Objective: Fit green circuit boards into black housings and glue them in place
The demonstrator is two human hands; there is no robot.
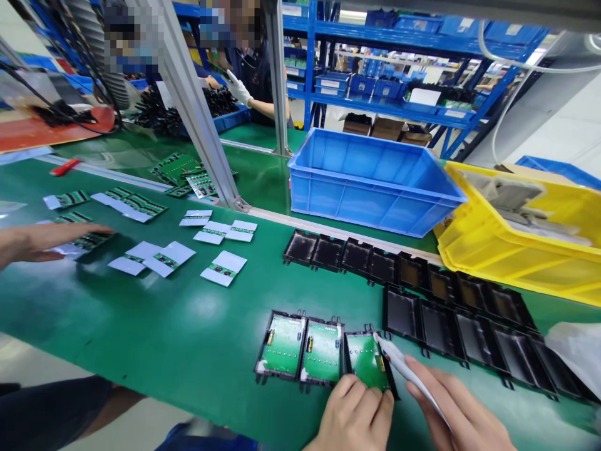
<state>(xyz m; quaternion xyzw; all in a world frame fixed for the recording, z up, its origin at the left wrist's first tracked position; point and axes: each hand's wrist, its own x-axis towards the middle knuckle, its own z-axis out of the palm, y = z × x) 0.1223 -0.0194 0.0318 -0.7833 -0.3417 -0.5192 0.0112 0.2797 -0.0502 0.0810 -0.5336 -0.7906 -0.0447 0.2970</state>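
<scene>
The head view is showing the left hand (357, 410) gripping the near end of a black case (391, 378) that is holding a green board (369, 358), while the right hand (457, 404) is grasping a slim white tool (407, 369), its tip meeting the board's upper right corner. Two board-filled cases (280, 343) are sitting just left on the tabletop (188, 338); open black cases (439, 322) are lying in rows beyond, before a blue bin (366, 203) and a yellow bin (507, 247). A co-worker's hand (61, 241) is touching small boards at far left.

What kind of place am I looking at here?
Probably an electronics assembly workshop: circuit boards in black housings on a green workbench, more boards beside them, and blue shelving stacked with parts bins.
</scene>
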